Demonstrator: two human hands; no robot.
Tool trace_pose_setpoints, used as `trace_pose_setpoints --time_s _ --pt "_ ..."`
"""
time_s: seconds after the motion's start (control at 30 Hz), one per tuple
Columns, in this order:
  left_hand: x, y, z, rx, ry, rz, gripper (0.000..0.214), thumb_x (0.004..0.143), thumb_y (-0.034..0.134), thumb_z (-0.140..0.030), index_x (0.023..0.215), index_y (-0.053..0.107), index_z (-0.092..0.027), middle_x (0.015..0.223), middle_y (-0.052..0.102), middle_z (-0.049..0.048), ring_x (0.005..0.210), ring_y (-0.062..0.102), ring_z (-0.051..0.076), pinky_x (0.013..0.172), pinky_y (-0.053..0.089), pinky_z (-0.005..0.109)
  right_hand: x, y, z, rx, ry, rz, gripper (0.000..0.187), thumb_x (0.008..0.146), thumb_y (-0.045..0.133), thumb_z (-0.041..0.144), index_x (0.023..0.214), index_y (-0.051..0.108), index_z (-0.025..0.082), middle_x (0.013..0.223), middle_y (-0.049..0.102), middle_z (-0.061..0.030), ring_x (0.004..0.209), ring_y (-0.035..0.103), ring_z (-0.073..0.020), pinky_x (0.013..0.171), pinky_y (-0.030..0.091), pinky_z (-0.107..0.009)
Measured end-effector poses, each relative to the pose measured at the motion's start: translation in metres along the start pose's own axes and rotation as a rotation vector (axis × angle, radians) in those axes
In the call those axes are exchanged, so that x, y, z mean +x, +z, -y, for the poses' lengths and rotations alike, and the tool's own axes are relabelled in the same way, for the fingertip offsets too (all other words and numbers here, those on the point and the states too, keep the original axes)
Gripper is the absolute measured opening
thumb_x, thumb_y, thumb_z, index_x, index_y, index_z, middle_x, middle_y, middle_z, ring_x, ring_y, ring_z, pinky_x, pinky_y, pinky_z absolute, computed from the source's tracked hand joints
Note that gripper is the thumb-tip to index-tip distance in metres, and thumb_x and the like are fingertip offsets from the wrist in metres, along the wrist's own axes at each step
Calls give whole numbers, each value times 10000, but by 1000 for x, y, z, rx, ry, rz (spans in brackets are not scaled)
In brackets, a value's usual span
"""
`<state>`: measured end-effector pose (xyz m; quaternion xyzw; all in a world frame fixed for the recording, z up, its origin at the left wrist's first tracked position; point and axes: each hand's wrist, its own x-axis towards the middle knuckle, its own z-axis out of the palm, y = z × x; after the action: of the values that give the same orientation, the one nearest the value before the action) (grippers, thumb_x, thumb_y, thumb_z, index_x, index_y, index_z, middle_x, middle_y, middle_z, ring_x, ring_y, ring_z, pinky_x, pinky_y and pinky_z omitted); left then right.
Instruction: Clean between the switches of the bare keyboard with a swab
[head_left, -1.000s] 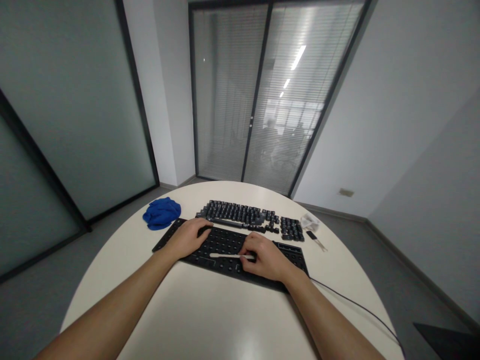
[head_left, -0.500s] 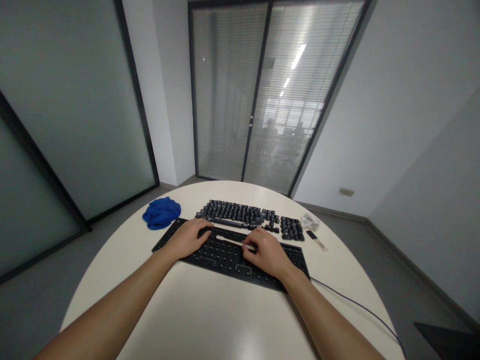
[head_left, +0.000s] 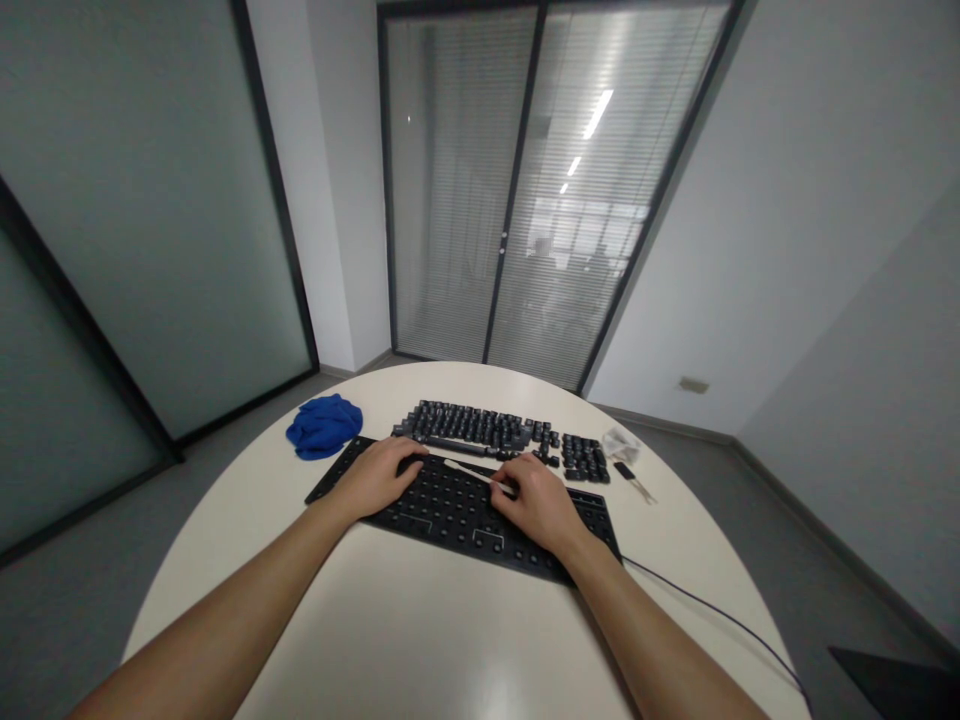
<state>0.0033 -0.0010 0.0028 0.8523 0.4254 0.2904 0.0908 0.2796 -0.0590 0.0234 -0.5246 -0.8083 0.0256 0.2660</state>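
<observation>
A black keyboard base (head_left: 450, 515) with its keycaps removed lies on a round white table (head_left: 420, 640). My left hand (head_left: 375, 478) rests on the base's left part, fingers curled over its far edge. My right hand (head_left: 536, 505) is closed on a thin white stick-like tool (head_left: 469, 470), whose tip points left across the upper rows of the base. Behind the base, the removed black keycaps (head_left: 495, 435) sit laid out in keyboard order.
A crumpled blue cloth (head_left: 324, 425) lies at the table's far left. A clear plastic bag (head_left: 619, 443) and a small keycap puller (head_left: 631, 480) lie at the far right. The keyboard's cable (head_left: 712, 610) trails off to the right. Glass doors with blinds stand beyond.
My right hand has moved the white tool away from me, from the base's middle rows to its upper rows. The left hand has stayed put.
</observation>
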Motion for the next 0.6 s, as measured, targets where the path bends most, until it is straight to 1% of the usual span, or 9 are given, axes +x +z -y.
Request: trace_pose_setpoints --time_s 0.3,0.47,0.6 --pt "1 -1 -3 -19 -9 4 267 918 505 -295 1096 693 -229 1112 708 64 1048 629 241 992 470 406 0 2 -3 12 22 -23 94 873 586 210 864 679 196 836 652 -42 857 589 -199 769 447 -297" --pt "1 -1 -3 -13 -10 3 270 920 504 -306 1100 692 -233 1115 708 63 1051 629 244 988 472 410 0 2 -2 11 25 -12 77 856 592 206 829 663 197 802 625 -35 825 578 -195 718 433 -282" --pt "1 -1 -2 -4 -4 0 263 922 504 -292 1101 688 -236 1113 705 60 1048 631 241 985 472 400 0 0 0 20 28 -13 62 838 596 196 807 650 201 797 608 -31 809 571 -189 713 425 -279"
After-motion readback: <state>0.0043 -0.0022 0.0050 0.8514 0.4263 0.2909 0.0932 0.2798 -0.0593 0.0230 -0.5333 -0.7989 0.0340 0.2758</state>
